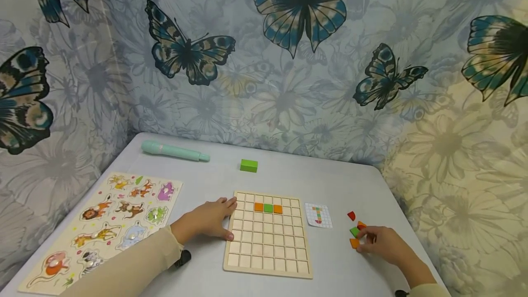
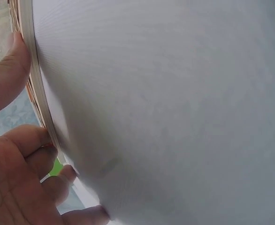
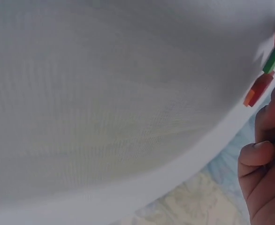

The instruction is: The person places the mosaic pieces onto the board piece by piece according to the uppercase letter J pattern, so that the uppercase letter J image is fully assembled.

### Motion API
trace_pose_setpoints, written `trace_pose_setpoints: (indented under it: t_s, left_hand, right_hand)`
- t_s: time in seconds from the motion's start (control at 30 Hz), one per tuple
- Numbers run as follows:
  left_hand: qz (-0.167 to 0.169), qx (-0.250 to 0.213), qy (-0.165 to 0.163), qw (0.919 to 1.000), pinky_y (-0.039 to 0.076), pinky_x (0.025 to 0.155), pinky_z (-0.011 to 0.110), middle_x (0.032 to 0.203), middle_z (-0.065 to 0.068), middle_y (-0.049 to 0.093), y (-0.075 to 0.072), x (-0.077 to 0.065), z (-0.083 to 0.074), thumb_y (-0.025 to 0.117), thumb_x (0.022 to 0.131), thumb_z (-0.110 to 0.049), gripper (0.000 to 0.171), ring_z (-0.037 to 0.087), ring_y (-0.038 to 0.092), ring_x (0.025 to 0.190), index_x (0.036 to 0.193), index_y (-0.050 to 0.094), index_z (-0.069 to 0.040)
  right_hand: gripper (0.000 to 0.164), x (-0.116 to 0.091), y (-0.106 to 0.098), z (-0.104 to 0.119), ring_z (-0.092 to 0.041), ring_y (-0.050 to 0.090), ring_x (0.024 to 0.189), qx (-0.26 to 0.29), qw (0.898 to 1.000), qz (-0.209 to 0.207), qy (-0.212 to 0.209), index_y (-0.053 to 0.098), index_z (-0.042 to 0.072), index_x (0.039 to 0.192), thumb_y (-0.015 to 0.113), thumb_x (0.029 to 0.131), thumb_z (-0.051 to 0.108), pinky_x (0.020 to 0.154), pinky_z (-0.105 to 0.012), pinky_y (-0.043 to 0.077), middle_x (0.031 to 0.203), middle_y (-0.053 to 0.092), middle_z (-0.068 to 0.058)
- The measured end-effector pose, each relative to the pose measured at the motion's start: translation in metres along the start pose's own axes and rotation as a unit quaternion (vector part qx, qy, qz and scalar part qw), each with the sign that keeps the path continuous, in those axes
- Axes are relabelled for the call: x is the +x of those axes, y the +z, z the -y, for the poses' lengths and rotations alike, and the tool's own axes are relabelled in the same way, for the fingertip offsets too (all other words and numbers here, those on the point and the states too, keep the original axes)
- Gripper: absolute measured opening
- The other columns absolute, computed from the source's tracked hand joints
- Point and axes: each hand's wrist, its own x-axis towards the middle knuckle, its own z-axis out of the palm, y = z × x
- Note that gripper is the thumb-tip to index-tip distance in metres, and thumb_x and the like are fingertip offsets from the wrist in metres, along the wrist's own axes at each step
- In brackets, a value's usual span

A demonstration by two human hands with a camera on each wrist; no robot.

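My left hand [image 1: 212, 218] rests at the left edge of a wooden grid board [image 1: 268, 275], thumb and fingertips touching its side. Set in an upper row of the board are an orange tile [image 1: 259, 207], a green tile [image 1: 268, 208] and another orange tile [image 1: 278, 209]. On the right, my right hand [image 1: 381, 242] reaches over a small group of loose pieces, fingers bent, thumb beside an orange tile [image 1: 354, 243]. A green tile [image 1: 354, 231] and red and orange pieces [image 3: 260, 89] lie by its fingertips. A separate red piece [image 1: 351, 215] lies just beyond.
A small pattern card [image 1: 323, 222] lies between board and loose pieces. Farther back are a green block [image 1: 249, 165] and a mint-green pen-shaped object [image 1: 175, 151]. An animal puzzle board [image 1: 136, 200] covers the left side, partly under my left sleeve. Butterfly-patterned fabric [image 1: 284, 104] backs the table.
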Motion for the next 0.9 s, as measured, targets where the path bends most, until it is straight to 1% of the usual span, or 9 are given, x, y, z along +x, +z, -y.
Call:
trace_pose_setpoints:
  t_s: [0.13,0.2,0.37,0.47,0.7,0.8,0.9]
  left_hand:
    - [0.004,-0.006,-0.001,1.0,0.031,0.107,0.059,0.159,0.005,0.028,0.002,0.0,0.001,0.075,0.077,-0.057,0.097,0.033,0.026,0.143,0.151,0.037,-0.007]
    - [0.006,0.0,-0.001,1.0,0.031,0.108,0.057,0.159,0.004,0.027,0.004,0.0,0.001,0.074,0.077,-0.059,0.098,0.032,0.027,0.143,0.152,0.037,-0.007]
    - [0.0,0.012,0.003,0.9999,0.032,0.109,0.053,0.159,0.003,0.028,0.003,0.002,0.001,0.074,0.078,-0.06,0.097,0.03,0.027,0.143,0.152,0.037,-0.008]
    - [-0.002,0.009,0.004,0.9999,0.031,0.109,0.053,0.159,0.003,0.028,0.0,0.003,0.0,0.074,0.077,-0.059,0.097,0.03,0.028,0.143,0.151,0.038,-0.008]
    - [-0.002,0.002,0.006,1.0,0.032,0.109,0.051,0.158,0.003,0.03,-0.002,0.0,0.0,0.075,0.078,-0.058,0.096,0.029,0.028,0.143,0.151,0.039,-0.007]
    - [-0.004,0.003,0.007,1.0,0.032,0.109,0.051,0.158,0.003,0.03,-0.002,-0.001,0.0,0.075,0.077,-0.058,0.096,0.029,0.029,0.143,0.151,0.039,-0.007]
    - [-0.006,0.002,0.005,1.0,0.032,0.11,0.05,0.158,0.004,0.03,-0.002,-0.001,0.0,0.076,0.077,-0.057,0.097,0.03,0.029,0.143,0.15,0.039,-0.006]
  right_hand:
    - [0.024,0.0,0.004,-0.001,-0.013,0.046,0.063,0.006,1.0,0.012,0.002,0.071,0.014,0.091,0.085,0.075,0.026,0.052,-0.026,0.039,0.072,0.053,0.002]
    - [0.025,-0.001,0.005,-0.003,-0.012,0.047,0.063,0.005,1.0,0.016,0.004,0.071,0.014,0.091,0.085,0.074,0.025,0.053,-0.026,0.04,0.072,0.053,0.002]
    - [0.025,-0.001,0.004,-0.005,-0.011,0.046,0.063,0.0,1.0,0.012,-0.009,0.07,0.013,0.093,0.084,0.076,0.022,0.052,-0.026,0.039,0.072,0.053,0.002]
    - [0.024,0.0,0.003,-0.007,-0.012,0.046,0.062,0.01,1.0,0.018,-0.007,0.069,0.012,0.093,0.084,0.076,0.021,0.052,-0.026,0.039,0.072,0.053,0.001]
    - [0.027,0.0,0.003,-0.012,-0.012,0.047,0.063,0.024,0.999,0.021,0.002,0.069,0.012,0.093,0.085,0.076,0.026,0.052,-0.026,0.039,0.072,0.053,0.001]
    - [0.028,0.001,0.002,-0.009,-0.012,0.047,0.064,0.028,0.999,0.023,-0.004,0.07,0.011,0.092,0.084,0.076,0.029,0.053,-0.026,0.039,0.072,0.053,0.001]
    - [0.029,0.007,0.001,0.001,-0.011,0.047,0.064,0.034,0.999,0.02,-0.02,0.069,0.01,0.092,0.084,0.077,0.03,0.053,-0.026,0.039,0.073,0.053,0.001]
